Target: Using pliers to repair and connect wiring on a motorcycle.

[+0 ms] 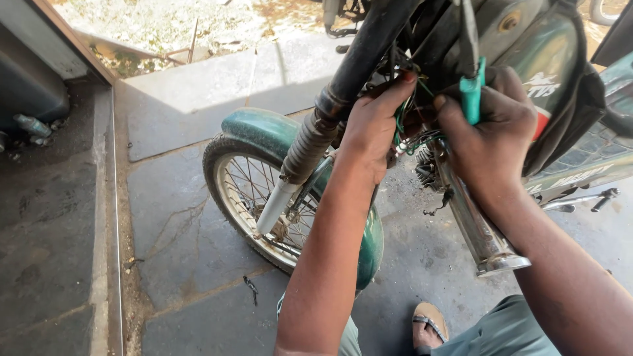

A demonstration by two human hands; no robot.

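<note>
**Hands at the wiring behind a motorcycle's front fork**

Behind the black fork leg (369,49), at the top of the frame, a tangle of green and white wires (410,132) is worked on by both hands. The left hand (370,128) is pressed into the bundle, its grip pinched on the wires with the forefinger stretched up along them. The right hand (491,135) is clenched around a screwdriver with a teal handle (471,92), whose shaft runs up toward the steering head; the thumb lies just beside the wires.

Little open room is left at the bundle: it is hemmed by the fork leg on one side, by the green fuel tank (544,49) and its black cover on the other, and by the two hands in front.

Below the hands, a ribbed rubber gaiter (306,148) and a pale fork slider (275,206) are seen leading down to the spoked front wheel (247,198) under a green mudguard (260,128). A chrome exhaust pipe (478,231) slants down under the right forearm, its open end near a sandalled foot (428,324).

Stone paving (178,217) lies wide and open beside the wheel, edged by a raised step (105,198) and a sunlit threshold beyond.
</note>
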